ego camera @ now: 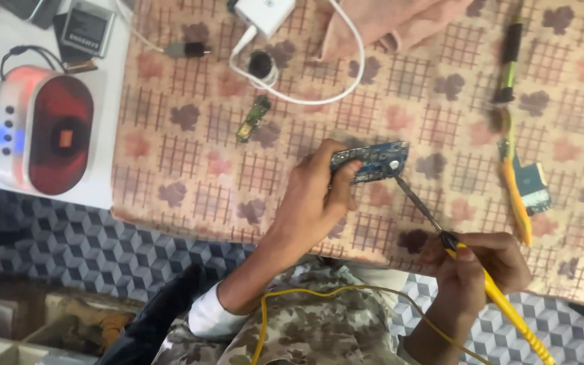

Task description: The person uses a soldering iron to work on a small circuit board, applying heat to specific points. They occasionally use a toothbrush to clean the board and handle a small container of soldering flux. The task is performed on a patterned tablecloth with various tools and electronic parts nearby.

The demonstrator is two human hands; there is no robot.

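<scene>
One small blue rectangular circuit board is being pinched in the left hand, fingers clenching its near end above the patterned cloth. The right hand is gripping a yellow-handled soldering iron, fingers wrapped tight, its metal tip touching the board's far edge.

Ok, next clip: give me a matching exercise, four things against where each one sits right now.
Things:
1. blue circuit board
2. yellow-handled soldering iron
3. small green board
4. red oval speaker

Places:
A. on the white surface at far left
B. in the right hand
C. lying free on the patterned cloth
D. in the left hand

Pairs: 1-D, 2-B, 3-C, 4-A
</scene>
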